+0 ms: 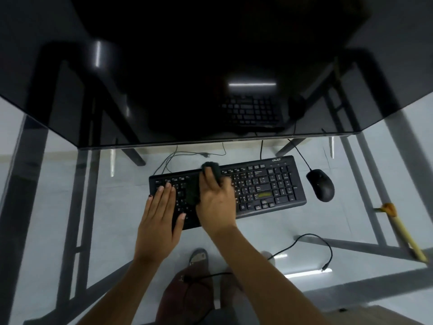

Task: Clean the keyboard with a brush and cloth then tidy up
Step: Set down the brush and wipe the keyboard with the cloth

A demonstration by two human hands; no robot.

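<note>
A black keyboard (264, 184) lies slightly tilted on the glass desk (117, 231), in front of a large dark monitor (210, 66). My left hand (159, 216) rests flat, fingers together, on the keyboard's left end. My right hand (216, 202) is closed around a dark cloth (212, 168), pressing it on the keys at the keyboard's upper middle; part of the cloth shows dark under my palm. A brush (403, 231) with a pale wooden handle lies at the desk's right edge.
A black mouse (320, 184) sits just right of the keyboard, its cable running back under the monitor. A loose black cable (311, 245) curls on the glass at the front right. Through the glass I see the desk's frame, my legs and a sandal.
</note>
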